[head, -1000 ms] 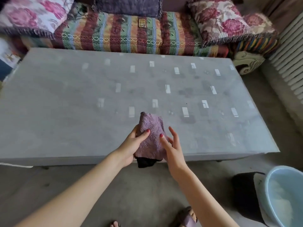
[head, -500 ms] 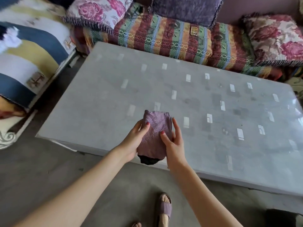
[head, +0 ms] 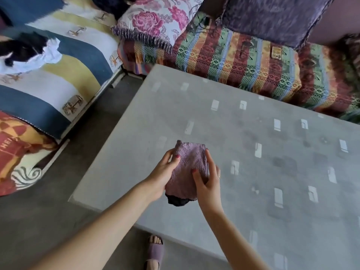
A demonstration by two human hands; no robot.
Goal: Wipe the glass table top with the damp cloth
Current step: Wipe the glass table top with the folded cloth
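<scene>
A folded mauve terry cloth [head: 188,168] with a dark underside showing at its lower edge is held up over the near-left part of a grey glass table top [head: 253,172], between the two hands; whether it touches the glass cannot be told. The left hand [head: 163,176] grips the cloth's left edge, thumb curled over the front and fingers behind it. The right hand [head: 209,182] grips the right edge, thumb pressed on the front face and fingers wrapped round the back, with a thin ring on one finger. Both forearms reach in from the bottom of the view. The table top carries pale rectangular reflections and several darker dull patches toward the right. Beyond the table's far edge runs a sofa covered in a striped woven throw of red, green and orange [head: 243,63], with a yellow phone [head: 276,53] lying on it, a floral pink-and-white cushion [head: 155,20] at its left end and a purple textured cushion [head: 272,16] behind. To the left stands another seat with a blue, white and yellow striped cover [head: 58,78]. On the grey floor [head: 39,215] near the table's front edge, a foot in a mauve slipper [head: 155,252] is visible.
</scene>
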